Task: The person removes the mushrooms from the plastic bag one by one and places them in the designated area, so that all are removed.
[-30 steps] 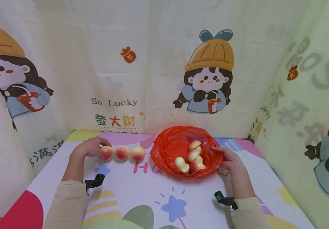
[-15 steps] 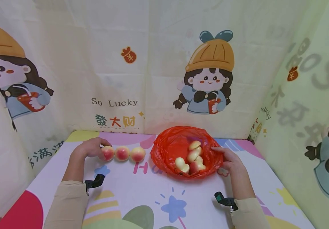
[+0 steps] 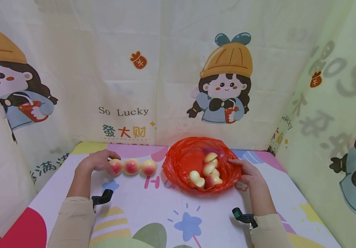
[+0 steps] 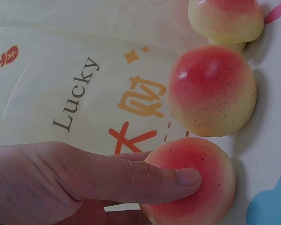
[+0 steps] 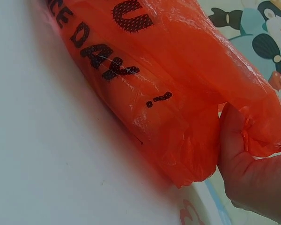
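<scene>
Three toy mushrooms with red-and-yellow caps stand in a row on the table's left side: a left one (image 3: 117, 167), a middle one (image 3: 132, 166) and a right one (image 3: 148, 167). My left hand (image 3: 98, 160) grips the left mushroom, its thumb (image 4: 189, 177) laid across the cap in the left wrist view; the other fingers are mostly hidden. A red plastic bag (image 3: 178, 160) lies with its mouth open, holding several pale mushrooms (image 3: 209, 168). My right hand (image 3: 250, 171) pinches the bag's right rim. In the right wrist view, the thumb (image 5: 232, 129) presses against the red plastic.
A colourful printed cloth (image 3: 153, 206) covers the table. Printed curtains (image 3: 171, 69) hang close behind and on both sides. Black wrist cameras are strapped to both forearms, a left one (image 3: 103, 197) and a right one (image 3: 243, 216).
</scene>
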Motion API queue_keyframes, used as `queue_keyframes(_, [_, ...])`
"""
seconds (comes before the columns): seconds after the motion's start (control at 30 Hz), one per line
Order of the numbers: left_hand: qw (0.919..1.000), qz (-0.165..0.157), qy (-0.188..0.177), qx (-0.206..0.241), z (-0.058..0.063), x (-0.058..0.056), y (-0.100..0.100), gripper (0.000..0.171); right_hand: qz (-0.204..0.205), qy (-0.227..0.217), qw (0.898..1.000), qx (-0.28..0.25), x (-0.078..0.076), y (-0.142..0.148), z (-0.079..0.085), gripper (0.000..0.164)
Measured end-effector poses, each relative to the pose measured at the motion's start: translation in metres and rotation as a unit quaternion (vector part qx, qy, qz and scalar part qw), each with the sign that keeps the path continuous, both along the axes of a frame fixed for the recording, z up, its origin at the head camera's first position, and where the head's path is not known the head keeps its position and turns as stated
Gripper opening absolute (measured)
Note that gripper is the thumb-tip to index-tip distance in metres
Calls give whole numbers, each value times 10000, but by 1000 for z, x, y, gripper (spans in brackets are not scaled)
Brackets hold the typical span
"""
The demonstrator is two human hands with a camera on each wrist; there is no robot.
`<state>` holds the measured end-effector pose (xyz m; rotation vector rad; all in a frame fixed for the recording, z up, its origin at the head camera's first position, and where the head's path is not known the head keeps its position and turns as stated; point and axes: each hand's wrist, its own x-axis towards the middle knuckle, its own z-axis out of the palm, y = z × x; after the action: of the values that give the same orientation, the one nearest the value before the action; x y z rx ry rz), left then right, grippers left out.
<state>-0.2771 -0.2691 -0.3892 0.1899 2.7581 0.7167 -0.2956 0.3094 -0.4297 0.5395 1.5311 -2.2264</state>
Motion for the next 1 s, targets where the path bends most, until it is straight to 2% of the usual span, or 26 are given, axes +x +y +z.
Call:
queue_keyframes(0.37, [10000, -8, -22, -41, 0, 1, -1, 62, 36, 13, 10000, 5, 1, 0, 2, 58])
queue_keyframes(1.0, [9996, 150, -139, 187, 0, 1, 1, 59, 37, -12, 10000, -21, 1, 0, 2, 54])
